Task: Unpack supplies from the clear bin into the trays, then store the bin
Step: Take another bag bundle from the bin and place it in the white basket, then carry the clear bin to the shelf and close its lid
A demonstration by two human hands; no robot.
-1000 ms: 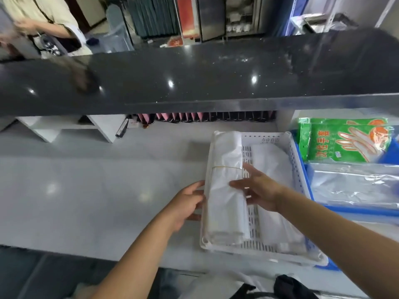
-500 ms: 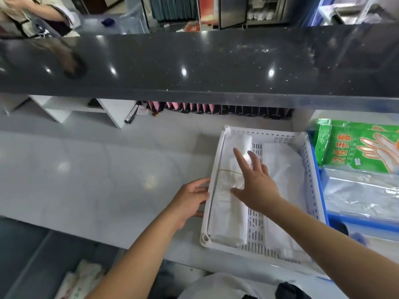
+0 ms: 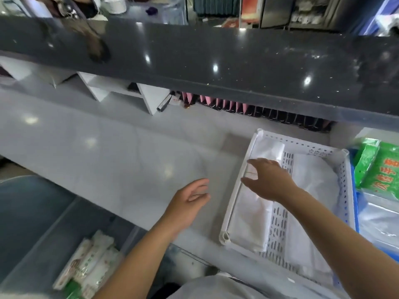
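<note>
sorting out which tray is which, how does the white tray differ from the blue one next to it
The white tray has perforated walls and a slotted floor; the blue tray shows only a solid blue edge. The white tray holds two folded white bundles, the left bundle under the right hand; the blue tray holds green glove packs and clear bags. The white tray is in full view; the blue tray is cut off at the frame edge. Both sit side by side on the grey counter.

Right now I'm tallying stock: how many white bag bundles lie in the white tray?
2: left bundle along the white tray's left wall under the right hand; right bundle along its right side. More may lie beneath.
</note>
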